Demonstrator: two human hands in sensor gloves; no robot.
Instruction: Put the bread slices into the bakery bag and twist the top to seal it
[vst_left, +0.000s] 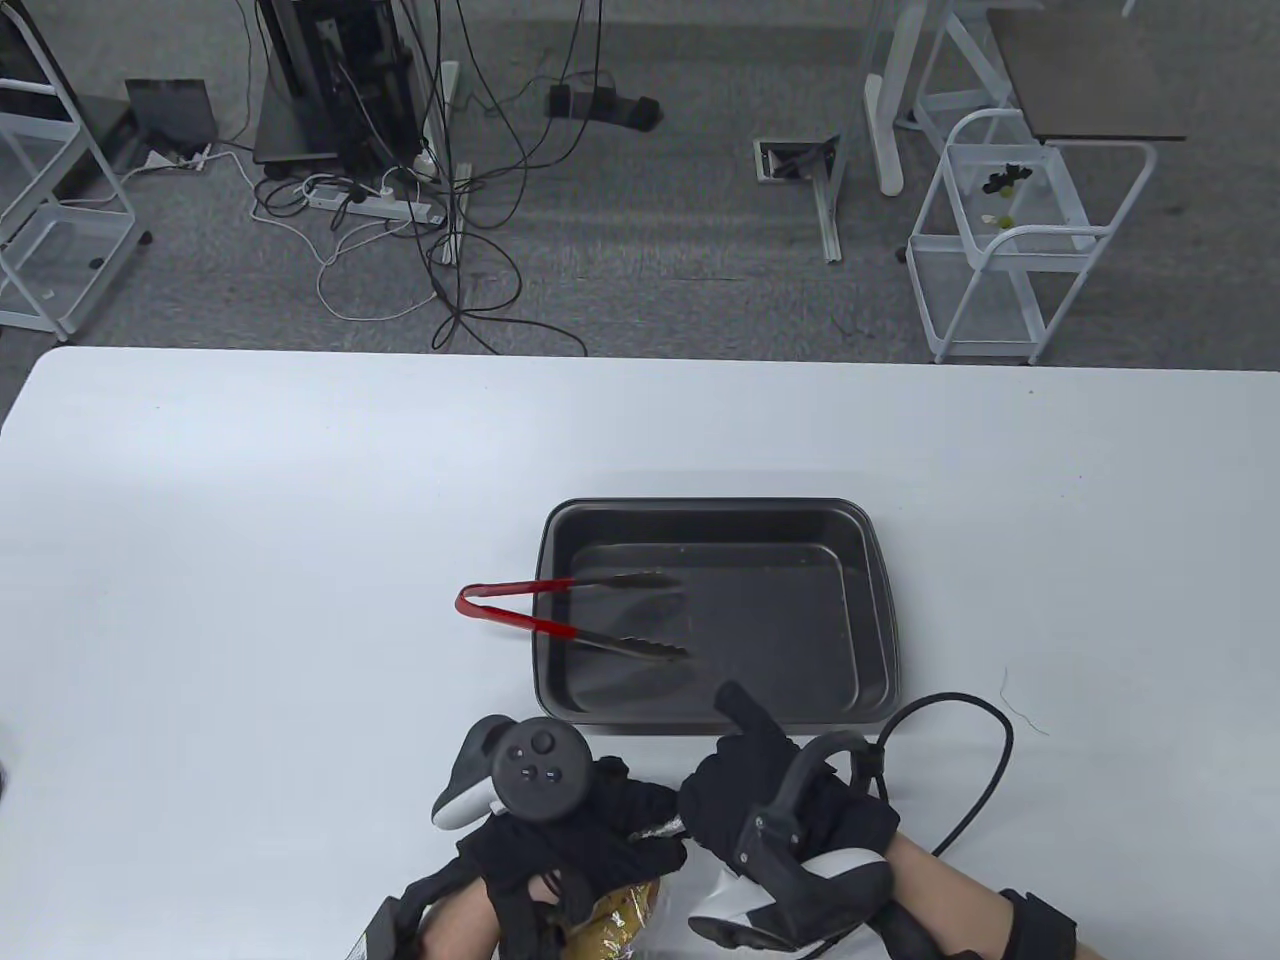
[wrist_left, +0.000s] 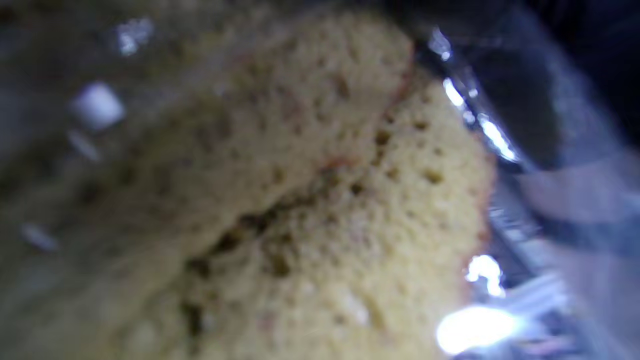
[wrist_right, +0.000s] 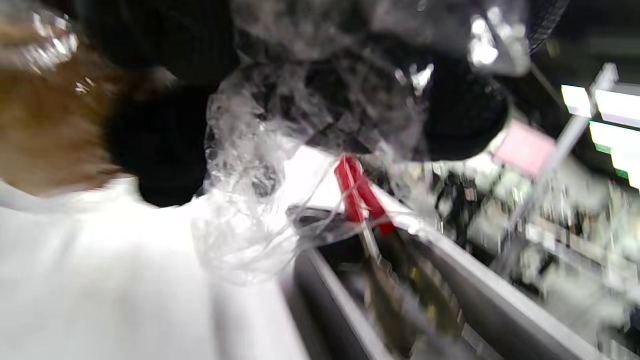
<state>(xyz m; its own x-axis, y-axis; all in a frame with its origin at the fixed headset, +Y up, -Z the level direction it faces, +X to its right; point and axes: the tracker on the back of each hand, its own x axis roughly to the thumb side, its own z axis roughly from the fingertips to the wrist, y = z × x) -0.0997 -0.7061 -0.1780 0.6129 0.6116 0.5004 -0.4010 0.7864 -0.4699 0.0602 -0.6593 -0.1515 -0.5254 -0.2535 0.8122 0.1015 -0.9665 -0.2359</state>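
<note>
Both hands, left hand (vst_left: 560, 850) and right hand (vst_left: 760, 790), have their fingers clamped on the bakery bag (wrist_right: 280, 150) top, bread slices (wrist_left: 300, 200) inside.

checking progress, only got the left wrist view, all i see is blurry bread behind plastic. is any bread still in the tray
Observer: No, the baking tray holds only the tips of the red-handled tongs.
Operator: where are the hands
Observer: Both are at the table's near edge, the left hand and right hand together on the bag.
Operator: top twisted yet
Observer: The right wrist view shows the bakery bag top bunched and crumpled in gloved fingers; a finished twist can't be confirmed.
</note>
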